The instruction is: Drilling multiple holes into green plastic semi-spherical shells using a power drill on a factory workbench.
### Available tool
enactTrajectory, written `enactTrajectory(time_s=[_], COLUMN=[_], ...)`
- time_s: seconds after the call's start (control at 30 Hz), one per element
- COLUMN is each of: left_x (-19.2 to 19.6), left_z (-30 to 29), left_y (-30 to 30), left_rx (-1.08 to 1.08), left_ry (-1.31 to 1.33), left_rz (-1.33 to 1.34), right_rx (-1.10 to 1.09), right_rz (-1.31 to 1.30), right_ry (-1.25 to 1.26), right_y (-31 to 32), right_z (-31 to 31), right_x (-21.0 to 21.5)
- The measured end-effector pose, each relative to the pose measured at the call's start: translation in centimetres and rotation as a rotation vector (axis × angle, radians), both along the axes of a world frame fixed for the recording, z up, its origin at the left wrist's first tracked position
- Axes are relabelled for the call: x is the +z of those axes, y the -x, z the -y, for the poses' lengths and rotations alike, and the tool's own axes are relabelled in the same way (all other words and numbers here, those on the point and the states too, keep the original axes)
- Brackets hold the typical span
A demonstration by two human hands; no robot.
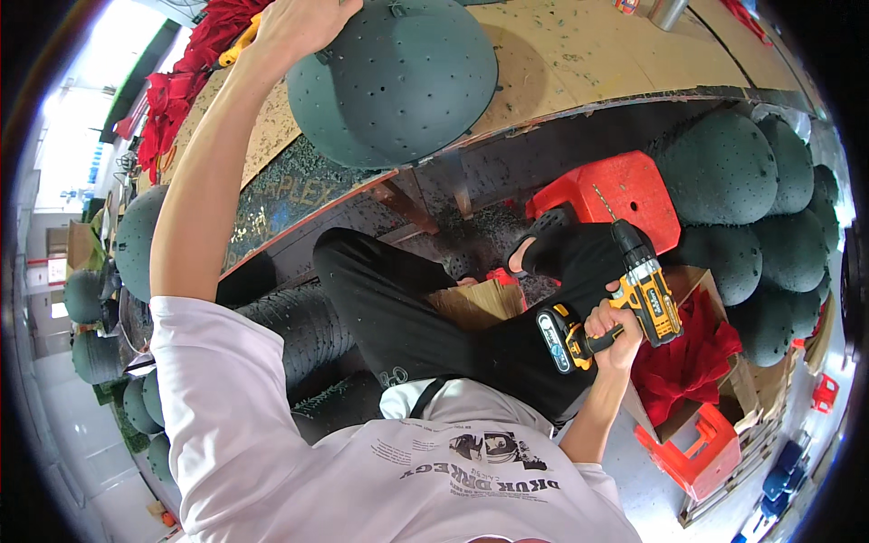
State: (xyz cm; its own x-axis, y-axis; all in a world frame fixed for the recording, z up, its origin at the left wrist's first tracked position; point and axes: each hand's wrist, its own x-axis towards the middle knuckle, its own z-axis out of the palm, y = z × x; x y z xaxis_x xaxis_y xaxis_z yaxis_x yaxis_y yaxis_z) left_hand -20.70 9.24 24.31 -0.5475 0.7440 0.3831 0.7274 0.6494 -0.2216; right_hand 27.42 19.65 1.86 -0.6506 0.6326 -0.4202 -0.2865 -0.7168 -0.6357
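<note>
A dark green plastic half-sphere (398,86), dotted with small holes and burrs, rests on the worktable near its front edge. My left hand (308,25) holds it at its upper left side; the top of the picture cuts off some of the fingers. In my right hand (609,333) is a yellow and black cordless drill (654,303), gripped by its handle over my bent leg. Its long thin bit (604,203) points up and away from me, apart from the half-sphere.
Green shavings litter the cardboard-topped table (625,54). A red plastic stool (625,192) stands under its edge. Stacked green half-spheres (724,167) rise at the right, above a carton of red cloth (688,353). More red cloth (172,109) lies at the table's left. A metal can (668,13) stands at the back.
</note>
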Motion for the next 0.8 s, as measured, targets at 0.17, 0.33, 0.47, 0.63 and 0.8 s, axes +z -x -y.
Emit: enactTrajectory(time_s=[0.17,0.33,0.47,0.63,0.8], left_x=[1.8,1.9,0.9,-1.8,-4.3], left_z=[-0.8,-1.3,-1.1,-0.3,-0.7], left_y=[0.7,1.1,1.1,2.0,3.3], left_rx=[-0.002,-0.003,-0.092,-0.127,-0.159], left_ry=[0.099,0.148,0.150,0.051,-0.190], left_rz=[0.043,0.052,0.050,0.035,0.159], right_rx=[0.027,0.010,0.044,0.133,0.235], right_rz=[-0.016,0.027,0.048,0.075,0.494], right_ry=[0.011,-0.009,-0.090,-0.211,-1.611], right_y=[-0.3,-0.1,0.3,1.3,4.4], right_z=[-0.3,0.1,0.8,3.2,5.4], right_x=[-0.4,-0.2,0.4,1.0,0.8])
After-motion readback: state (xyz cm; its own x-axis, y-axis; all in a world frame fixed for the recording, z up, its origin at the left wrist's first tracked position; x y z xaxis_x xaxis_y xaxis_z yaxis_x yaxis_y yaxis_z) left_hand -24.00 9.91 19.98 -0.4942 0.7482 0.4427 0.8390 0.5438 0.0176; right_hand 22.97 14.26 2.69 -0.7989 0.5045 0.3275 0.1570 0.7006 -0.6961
